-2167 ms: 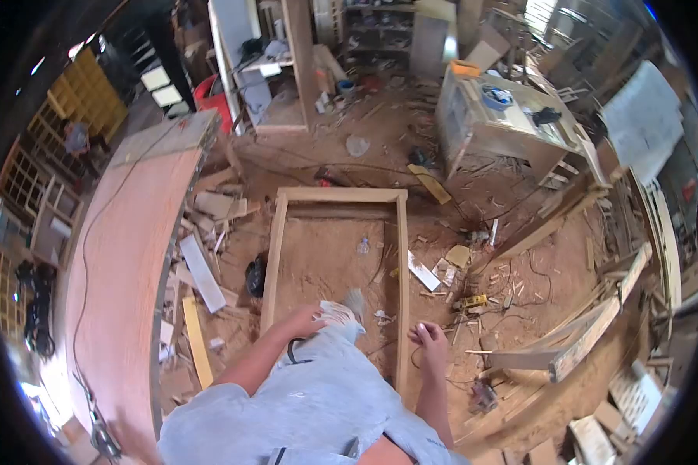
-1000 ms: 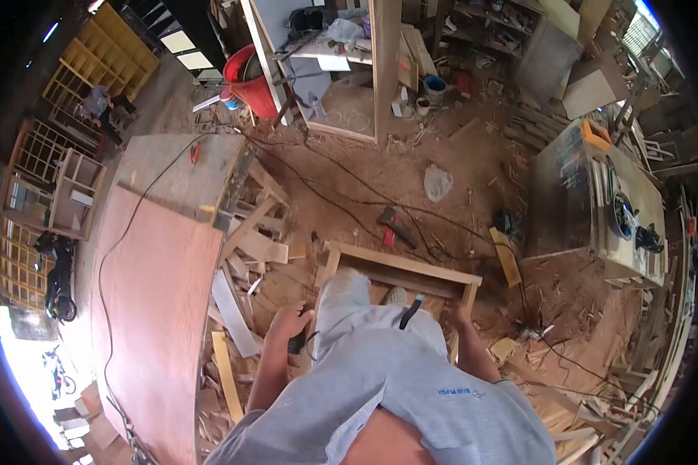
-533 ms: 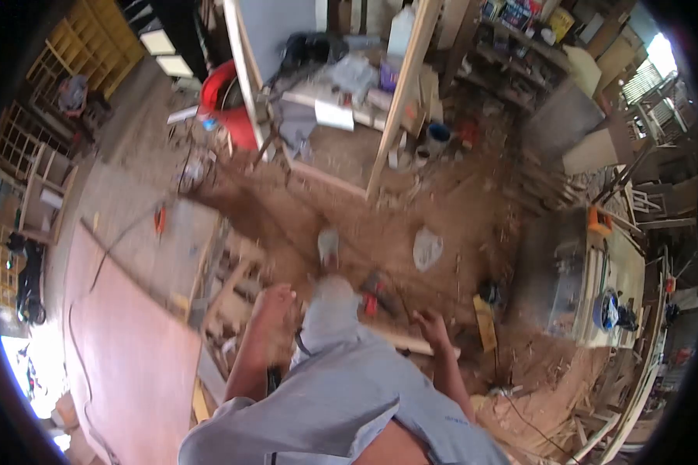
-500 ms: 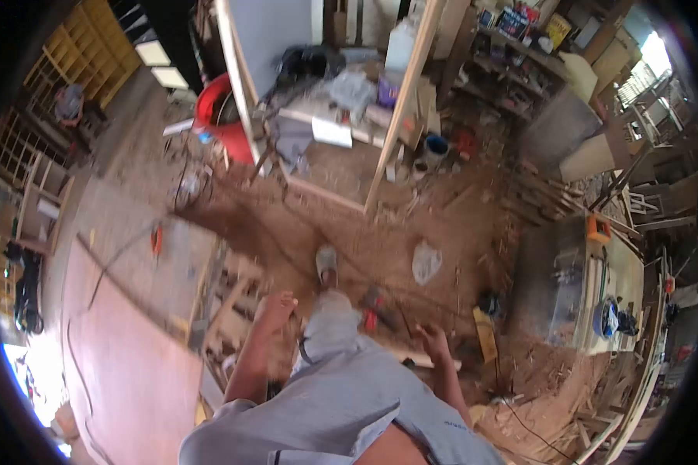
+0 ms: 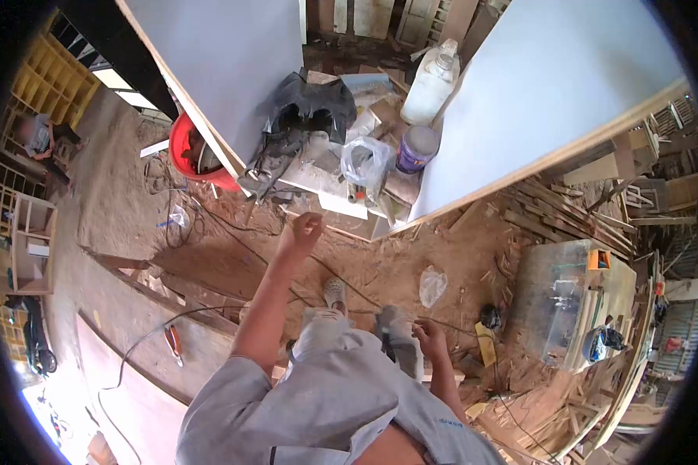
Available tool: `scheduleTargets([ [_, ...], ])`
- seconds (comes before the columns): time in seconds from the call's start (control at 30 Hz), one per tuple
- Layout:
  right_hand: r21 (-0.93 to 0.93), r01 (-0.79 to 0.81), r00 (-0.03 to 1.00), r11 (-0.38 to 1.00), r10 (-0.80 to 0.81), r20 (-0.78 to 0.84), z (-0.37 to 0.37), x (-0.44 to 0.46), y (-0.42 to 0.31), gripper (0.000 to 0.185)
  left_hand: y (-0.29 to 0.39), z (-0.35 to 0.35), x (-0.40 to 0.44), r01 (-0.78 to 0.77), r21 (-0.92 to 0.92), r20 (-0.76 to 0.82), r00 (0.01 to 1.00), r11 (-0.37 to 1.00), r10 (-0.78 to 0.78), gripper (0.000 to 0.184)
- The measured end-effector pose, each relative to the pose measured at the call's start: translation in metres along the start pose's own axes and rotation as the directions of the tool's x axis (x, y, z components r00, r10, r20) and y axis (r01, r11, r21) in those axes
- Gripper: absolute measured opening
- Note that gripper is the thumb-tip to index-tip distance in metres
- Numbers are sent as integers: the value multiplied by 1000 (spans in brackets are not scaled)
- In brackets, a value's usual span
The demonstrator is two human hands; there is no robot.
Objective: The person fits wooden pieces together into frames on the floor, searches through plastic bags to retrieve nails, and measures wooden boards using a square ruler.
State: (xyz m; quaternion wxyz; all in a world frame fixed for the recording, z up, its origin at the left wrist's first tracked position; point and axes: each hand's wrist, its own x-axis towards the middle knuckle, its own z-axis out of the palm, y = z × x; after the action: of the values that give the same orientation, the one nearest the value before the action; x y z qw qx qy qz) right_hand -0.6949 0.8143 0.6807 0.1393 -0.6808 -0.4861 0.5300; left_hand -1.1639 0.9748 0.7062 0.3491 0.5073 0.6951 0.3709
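My left hand [image 5: 305, 234] is stretched forward, its fingers loosely bent and nothing visible in them. It appears just in front of the low front edge of a cabinet frame with a pale left panel [image 5: 217, 54] and a pale right panel [image 5: 551, 85]. Between the panels are a white jug [image 5: 433, 87], a purple tub [image 5: 416, 149], a clear plastic bag [image 5: 366, 161], a black plastic bag [image 5: 312, 101] and a white sheet [image 5: 343, 205]. My right hand [image 5: 430, 339] hangs beside my right thigh, fingers slightly curled and apart, holding nothing visible.
A red bucket [image 5: 184, 151] stands left of the cabinet. Orange-handled pliers [image 5: 174, 344] lie on a board at left. A cable [image 5: 248, 246] crosses the dirt floor near my feet. Wood strips [image 5: 562, 213] are piled at right. A person [image 5: 43, 143] sits far left.
The view has moved closer to the cabinet. My left hand has swung forward and up, its fingers more bent. My right hand stays low at my side.
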Motion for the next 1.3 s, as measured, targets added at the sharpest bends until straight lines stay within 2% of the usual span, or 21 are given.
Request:
scheduleTargets([
  [0.1, 52, -5, 1000, 999, 5, -6, -2, 21, -31, 29, 3, -16, 68, -98, -29, -14, 995, 995, 98, 33],
  [0.17, 89, 41, 999, 995, -39, -25, 1, 36, -58, 28, 19, -28, 115, -41, 89, -23, 999, 995, 43, 33],
  [0.2, 110, 113, 994, 988, -113, -5, 7, 52, -69, 28, 26, -35, 141, -12, 148, -33, 999, 989, 17, 34],
  [0.27, 142, 243, 967, 960, -250, 36, 14, 83, -91, 28, 27, -43, 185, -120, 146, -105, 985, 982, 136, 36],
  [0.33, 7, 291, 942, 957, -288, 173, 14, 108, -156, 27, 33, -46, 221, -140, 5, -122, 983, 990, 140, 39],
  [0.37, 45, 350, 900, 936, -349, 259, 11, 119, -197, 27, 37, -54, 240, -159, -55, -136, 979, 986, 150, 40],
  [0.4, 104, 397, 850, 912, -408, 332, 18, 129, -230, 26, 49, -67, 256, -157, 48, -102, 982, 986, 161, 41],
  [0.47, 129, 492, 798, 861, -506, 328, 39, 155, -269, 26, 88, -83, 271, -153, 239, -6, 987, 959, 159, 42],
  [0.5, 125, 538, 773, 834, -547, 323, 42, 167, -289, 26, 106, -85, 275, -81, 295, -62, 993, 952, 104, 44],
  [0.6, 158, 621, 683, 767, -629, 371, 45, 187, -368, 29, 102, -99, 312, -258, 355, -88, 948, 899, 307, 46],
  [0.7, 209, 606, 692, 768, -638, 338, 72, 219, -431, 28, 119, -117, 331, -311, 188, -48, 945, 932, 325, 46],
  [0.8, 251, 646, 645, 721, -692, 326, 115, 273, -488, 29, 107, -139, 367, -369, 387, 163, 930, 845, 331, 45],
  [0.87, 82, 774, 587, 628, -760, 277, 141, 303, -525, 29, 119, -149, 369, -345, 389, 216, 935, 854, 280, 39],
  [0.9, 74, 758, 588, 648, -728, 351, 153, 323, -534, 44, 122, -155, 370, -333, 392, 240, 937, 858, 254, 36],
  [0.93, -117, 736, 655, 666, -659, 369, 159, 334, -542, 50, 110, -156, 375, -307, 487, 229, 948, 818, 219, 36],
  [1.0, -483, 621, 783, 617, -520, 343, 164, 358, -556, 63, 85, -156, 387, -254, 657, 194, 967, 709, 167, 34],
  [1.07, -664, 458, 881, 591, -401, 250, 158, 386, -556, 80, 80, -159, 385, -219, 717, 178, 975, 662, 130, 32],
  [1.1, -720, 490, 800, 492, -582, 146, 154, 389, -553, 81, 77, -159, 386, -202, 743, 168, 979, 638, 115, 30],
  [1.2, -736, 406, 858, 542, -503, 102, 137, 391, -560, 79, 60, -143, 396, -259, 765, 162, 963, 590, 214, 21],
  [1.23, -717, 424, 839, 553, -539, 80, 139, 392, -559, 76, 52, -135, 404, -308, 764, 225, 951, 567, 213, 22],
  [1.3, -717, 394, 870, 575, -485, 89, 143, 389, -562, 76, 43, -119, 424, -404, 754, 345, 914, 517, 211, 26],
])
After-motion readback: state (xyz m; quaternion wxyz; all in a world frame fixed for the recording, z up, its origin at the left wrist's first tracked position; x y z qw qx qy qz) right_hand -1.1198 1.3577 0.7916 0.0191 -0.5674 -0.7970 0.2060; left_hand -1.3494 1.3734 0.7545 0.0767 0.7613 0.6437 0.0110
